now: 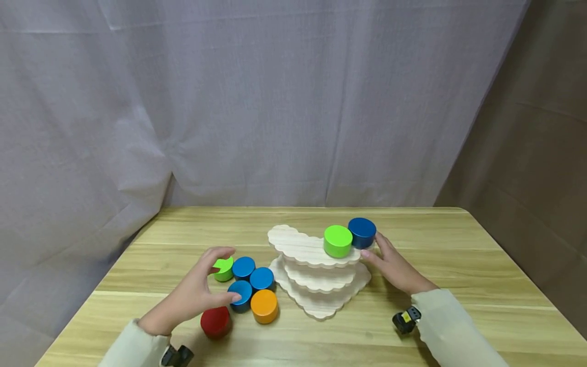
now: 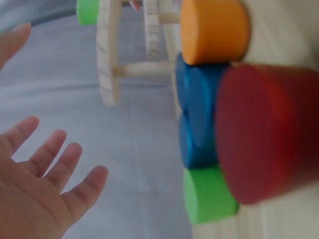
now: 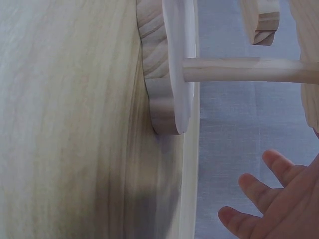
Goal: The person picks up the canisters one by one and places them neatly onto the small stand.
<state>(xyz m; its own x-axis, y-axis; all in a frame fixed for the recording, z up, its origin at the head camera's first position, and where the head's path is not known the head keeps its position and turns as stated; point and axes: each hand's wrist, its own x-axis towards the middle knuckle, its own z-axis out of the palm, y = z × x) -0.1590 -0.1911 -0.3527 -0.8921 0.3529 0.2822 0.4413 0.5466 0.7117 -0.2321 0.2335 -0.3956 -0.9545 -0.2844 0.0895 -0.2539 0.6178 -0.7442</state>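
My right hand (image 1: pixel 398 269) is at the right end of a tiered wooden stand (image 1: pixel 298 248), pinching a dark blue cylinder block (image 1: pixel 362 233) between thumb and forefinger at the top tier. In the right wrist view the other fingers (image 3: pixel 259 191) are spread. Beside that block, a green cylinder block (image 1: pixel 338 241) stands on the same tier. My left hand (image 1: pixel 198 290), thumb and fingers wide apart, hovers over a loose group: blue cylinder blocks (image 1: pixel 262 278), another green block (image 1: pixel 224 270), an orange block (image 1: pixel 264 307) and a red block (image 1: pixel 216 322). Nothing is in its grasp.
Scalloped tiers of the stand are joined by wooden posts (image 3: pixel 239 69). The lowest tier (image 1: pixel 319 309) rests on the wood-grain table (image 1: pixel 367 339). Grey cloth (image 1: pixel 257 102) hangs behind the table, and darker cloth (image 1: pixel 536 153) is on the right.
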